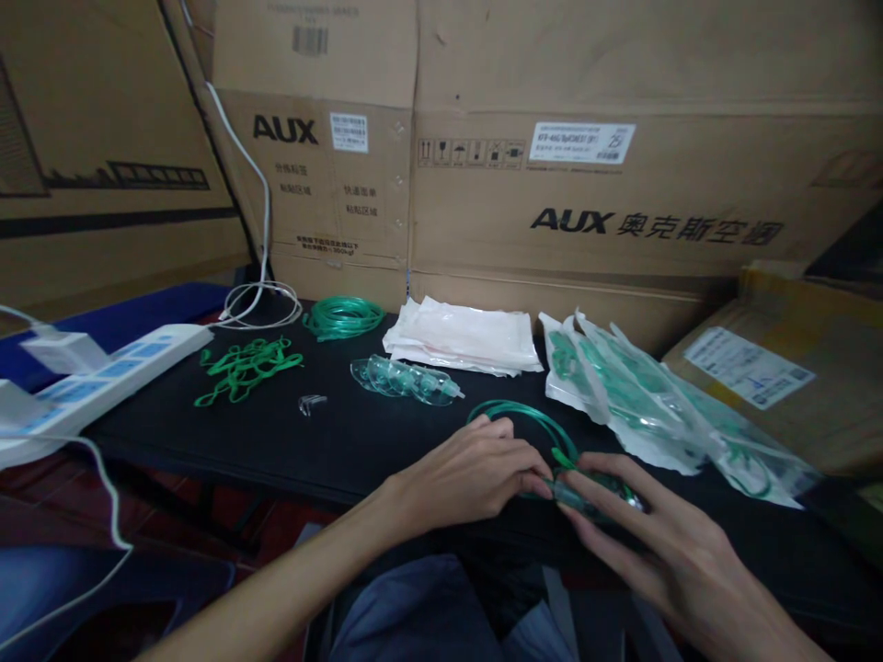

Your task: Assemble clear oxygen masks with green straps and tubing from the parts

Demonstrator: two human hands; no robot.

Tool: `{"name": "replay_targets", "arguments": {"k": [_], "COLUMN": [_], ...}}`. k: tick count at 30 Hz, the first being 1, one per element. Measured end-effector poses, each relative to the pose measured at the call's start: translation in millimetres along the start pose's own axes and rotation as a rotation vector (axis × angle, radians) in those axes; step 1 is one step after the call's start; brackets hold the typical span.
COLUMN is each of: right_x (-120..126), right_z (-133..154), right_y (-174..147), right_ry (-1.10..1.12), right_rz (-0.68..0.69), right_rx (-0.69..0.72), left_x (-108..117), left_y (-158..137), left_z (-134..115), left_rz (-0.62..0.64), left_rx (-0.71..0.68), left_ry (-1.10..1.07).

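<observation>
At the table's front edge, my right hand (662,529) is wrapped round a clear green oxygen mask (600,487), its fingers hiding much of it. My left hand (475,469) is closed in a pinch at the mask's left end, on what looks like the end of the green tubing (544,418). The tubing loops on the table behind both hands. A bit of green elastic strap (562,457) shows between the hands. Beyond my left hand lies a row of nested clear masks (407,379). To their left are a few small clear strips (313,403).
Green elastic straps (248,368) lie in a tangle at left, near a white power strip (138,368). Coiled green tubing (343,317) and a stack of white pouches (462,338) sit at the back. Packed masks (621,386) lie at right, beside a cardboard box (793,340).
</observation>
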State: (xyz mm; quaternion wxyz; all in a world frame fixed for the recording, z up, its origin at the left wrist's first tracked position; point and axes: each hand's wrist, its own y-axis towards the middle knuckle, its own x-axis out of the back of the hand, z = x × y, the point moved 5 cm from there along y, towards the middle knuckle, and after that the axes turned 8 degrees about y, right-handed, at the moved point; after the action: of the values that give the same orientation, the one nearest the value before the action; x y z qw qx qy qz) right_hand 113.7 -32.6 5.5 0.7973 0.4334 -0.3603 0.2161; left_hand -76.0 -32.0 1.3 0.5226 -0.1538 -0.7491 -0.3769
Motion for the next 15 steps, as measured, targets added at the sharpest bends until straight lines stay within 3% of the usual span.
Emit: {"name": "replay_targets", "arguments": {"k": [8, 15], "right_x": [10.1, 5.6], "right_z": [13.6, 18.7], "right_y": [21.0, 29.1], "right_ry": [0.078, 0.143], "right_rz": [-0.127, -0.151], "right_rx": [0.005, -0.029], "left_x": [1.9, -2.2], "left_y": [0.1, -0.7], "left_z": [-7.4, -7.9], "left_rz": [-0.129, -0.119], "left_rx": [-0.024, -0.017], "left_ry": [0.180, 0.249]}}
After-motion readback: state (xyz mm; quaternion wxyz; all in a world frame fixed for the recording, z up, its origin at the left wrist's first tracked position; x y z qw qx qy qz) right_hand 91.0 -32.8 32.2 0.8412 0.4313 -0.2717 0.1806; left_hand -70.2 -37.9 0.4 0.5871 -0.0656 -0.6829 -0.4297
